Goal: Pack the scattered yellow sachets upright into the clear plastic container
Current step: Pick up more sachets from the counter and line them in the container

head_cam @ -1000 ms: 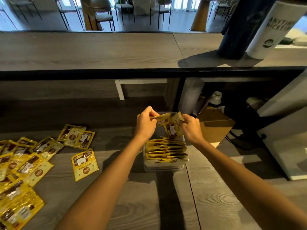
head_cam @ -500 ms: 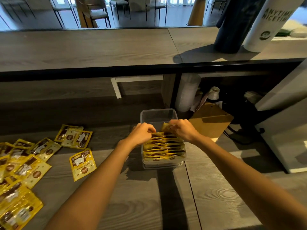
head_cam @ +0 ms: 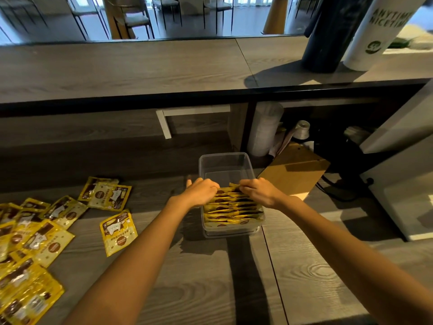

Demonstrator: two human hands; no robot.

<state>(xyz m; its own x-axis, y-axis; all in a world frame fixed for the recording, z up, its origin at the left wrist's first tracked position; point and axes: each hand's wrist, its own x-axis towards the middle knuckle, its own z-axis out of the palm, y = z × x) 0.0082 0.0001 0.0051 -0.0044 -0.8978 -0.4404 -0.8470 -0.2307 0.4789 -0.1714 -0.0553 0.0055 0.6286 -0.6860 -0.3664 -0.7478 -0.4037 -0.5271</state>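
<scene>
1. Left hand is knuckles up, fingers curled tight, pinching the left top edge of the back sachet.
2. Right hand mirrors it. Its fingers are curled over the right top edge of that same sachet, so the two hands sit close together across the box.
3. The back sachet stands at the far end of the packed row. These yellow packs are on edge with only their tops showing, and they fill the near half of the clear plastic container.
4. The container rests on the grey wooden counter, just left of a seam in the boards.
5. Out to the left, a single loose sachet lies flat, just beside the left forearm.
6. Farther back there is an overlapping pair, also flat.
7. At the left edge sprawls the big heap of sachets, overlapping one another.
8. A brown board lies just beside the container's far right corner.
9. Behind it, a stack of white cups stands under the raised shelf.
10. On top of that shelf, at the right, a dark cylinder stands next to a lettered white cup.
</scene>
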